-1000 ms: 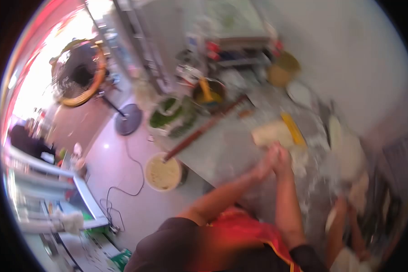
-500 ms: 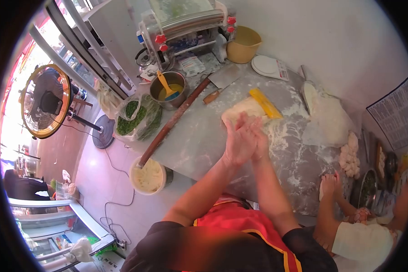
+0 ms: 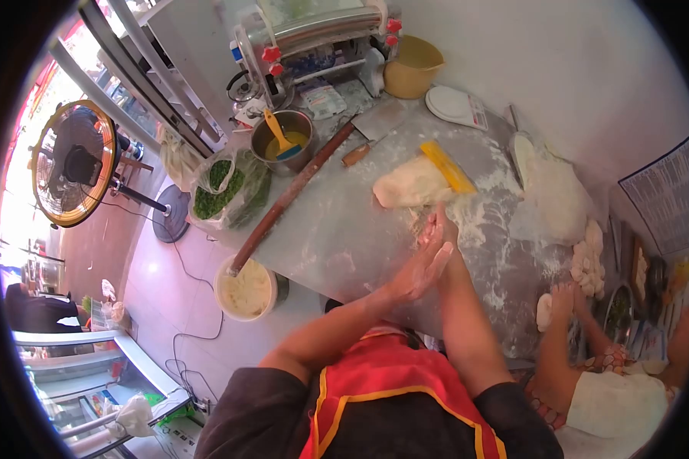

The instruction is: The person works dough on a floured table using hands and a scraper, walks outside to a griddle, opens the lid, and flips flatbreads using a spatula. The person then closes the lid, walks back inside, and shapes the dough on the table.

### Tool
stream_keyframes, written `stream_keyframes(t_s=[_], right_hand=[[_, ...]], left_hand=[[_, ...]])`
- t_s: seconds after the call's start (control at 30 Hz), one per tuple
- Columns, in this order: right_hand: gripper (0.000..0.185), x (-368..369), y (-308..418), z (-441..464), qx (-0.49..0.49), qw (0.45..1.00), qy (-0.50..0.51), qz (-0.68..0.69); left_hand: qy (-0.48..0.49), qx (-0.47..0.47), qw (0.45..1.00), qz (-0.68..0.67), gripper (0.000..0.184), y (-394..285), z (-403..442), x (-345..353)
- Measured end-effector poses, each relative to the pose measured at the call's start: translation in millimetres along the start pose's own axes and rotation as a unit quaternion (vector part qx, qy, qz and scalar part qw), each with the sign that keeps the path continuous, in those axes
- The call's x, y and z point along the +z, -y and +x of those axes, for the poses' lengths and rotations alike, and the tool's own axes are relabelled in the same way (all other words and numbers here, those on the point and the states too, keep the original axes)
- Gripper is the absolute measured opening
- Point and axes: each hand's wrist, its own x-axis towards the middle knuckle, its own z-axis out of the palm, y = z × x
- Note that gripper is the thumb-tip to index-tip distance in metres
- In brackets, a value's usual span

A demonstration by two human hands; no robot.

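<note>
My left hand (image 3: 421,269) lies flat against my right hand (image 3: 446,229), palms together and floury, fingers stretched out. Neither hand holds anything. Just beyond the fingertips, a slab of pale dough (image 3: 407,183) rests on the floured metal table (image 3: 344,229). A yellow scraper (image 3: 446,166) lies across the dough's right end. To the left, a long brown rolling pin (image 3: 291,196) lies along the table's edge, beside a short wooden-handled tool (image 3: 356,155).
A metal pot (image 3: 259,145) with yellow liquid and a brush (image 3: 280,136), a bag of chopped greens (image 3: 222,191) and a white tub (image 3: 245,294) stand left. Behind are a roller machine (image 3: 321,34), yellow tub (image 3: 412,69) and scale (image 3: 453,107). Another person's hands (image 3: 565,300) work at right.
My hands have drawn back toward me, off the front of the dough, and slid against each other. The left hand now sits lower along the right. The dough shows fully.
</note>
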Motion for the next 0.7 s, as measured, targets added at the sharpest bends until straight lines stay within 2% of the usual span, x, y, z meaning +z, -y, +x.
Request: stream_keyframes(t_s=[0.07,0.1,0.13,0.2,0.27,0.37,0.43,0.5,0.53,0.57,0.63,0.7], right_hand=[[0.065,10,5,-15,0.005,0.994,0.066,0.086],[0.073,18,4,-19,0.006,0.983,0.104,0.151],[0.076,27,4,-26,-0.012,0.984,0.101,0.143],[0.087,43,-7,-56,-0.046,0.985,0.093,0.135],[0.087,55,-7,-99,-0.045,0.992,0.104,0.056],[0.087,68,-22,-117,-0.035,0.996,0.075,-0.029],[0.087,76,-17,-122,-0.025,0.996,0.019,-0.086],[0.088,56,-7,-76,-0.056,0.994,0.092,-0.015],[0.088,46,0,-56,-0.07,0.989,0.128,0.021],[0.088,46,11,-46,-0.065,0.991,0.114,0.031],[0.086,41,26,-35,-0.052,0.994,0.084,0.048],[0.085,28,33,-30,-0.024,0.999,-0.002,0.021]], left_hand=[[-0.003,-0.006,0.991,-0.134,0.072,19,7,14],[-0.041,-0.059,0.992,-0.107,0.072,39,16,22],[-0.078,-0.11,0.988,-0.078,0.072,65,31,29],[-0.124,-0.2,0.966,-0.112,0.073,69,45,24],[-0.141,-0.272,0.922,-0.236,0.075,44,51,-4],[-0.097,-0.326,0.827,-0.447,0.081,82,62,-29],[-0.092,-0.293,0.854,-0.42,0.082,107,56,-15],[-0.094,-0.277,0.875,-0.386,0.082,95,39,-1],[-0.098,-0.279,0.881,-0.368,0.082,59,25,4],[-0.103,-0.278,0.889,-0.35,0.082,39,20,6],[0.019,-0.228,0.858,-0.46,0.075,50,15,-24],[0.04,-0.206,0.848,-0.488,0.074,53,15,-36]])
